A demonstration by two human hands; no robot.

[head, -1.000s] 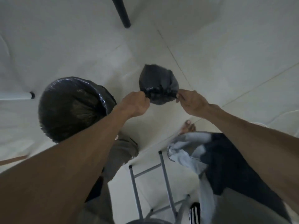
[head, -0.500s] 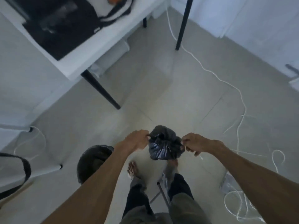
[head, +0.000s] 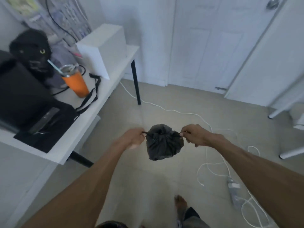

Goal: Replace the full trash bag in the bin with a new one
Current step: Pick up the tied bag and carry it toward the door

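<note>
The left hand (head: 134,137) and right hand (head: 195,134) each have fingers pinched shut on a thin black tie of the small, bulging black plastic trash bag (head: 164,143), which hangs between them above the floor. Its knot looks blurred, perhaps unfinished.

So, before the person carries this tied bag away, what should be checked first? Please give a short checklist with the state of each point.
1. Left hand grips one tie end of the black trash bag: ok.
2. Right hand grips the other tie end: ok.
3. Bag mouth drawn shut, nothing spilling: ok.
4. Bag hangs clear of the floor: ok.
5. Walking path free: not ok, a white cable and a power strip lie on the floor ahead.
6. Knot fully tightened: cannot tell.
</note>
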